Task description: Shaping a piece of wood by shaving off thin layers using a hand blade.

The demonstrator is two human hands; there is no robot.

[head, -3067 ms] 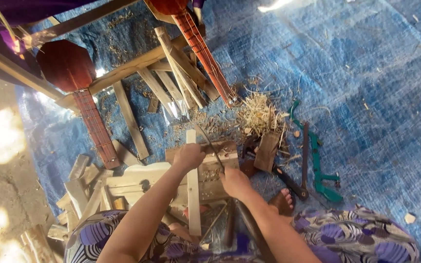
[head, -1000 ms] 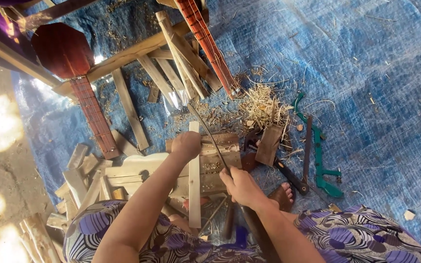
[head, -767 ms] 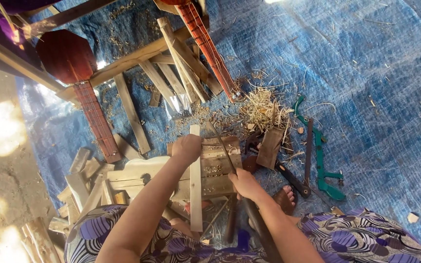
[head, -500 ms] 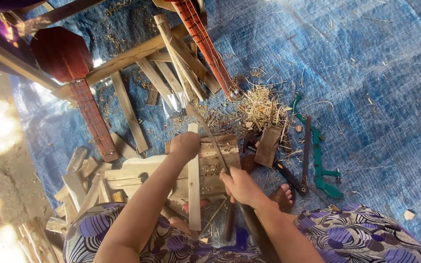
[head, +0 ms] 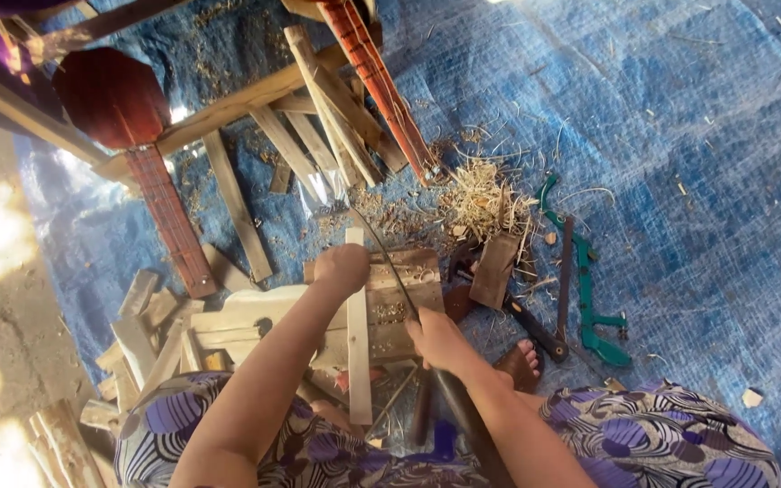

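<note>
My left hand [head: 343, 266] grips the top of a pale wooden strip [head: 358, 361] that stands lengthwise over a small wooden block [head: 405, 294]. My right hand [head: 437, 338] is closed on the handle of a long thin blade [head: 381, 248], which slants up and left toward the strip's upper end. My legs in purple patterned cloth [head: 653, 434] frame the block, and my bare foot [head: 519, 361] rests beside it on the right.
A blue tarp [head: 680, 163] covers the ground. A green-framed saw [head: 589, 289] and a dark-handled tool [head: 535, 327] lie to the right, by a heap of wood shavings [head: 485, 199]. Cut wooden pieces [head: 151, 330] are piled left; red carved posts [head: 169, 221] and slats [head: 237, 212] lie beyond.
The blade has been rising and falling along the strip; my right hand now sits lower and nearer me than three seconds ago. My left hand stays on the strip's top.
</note>
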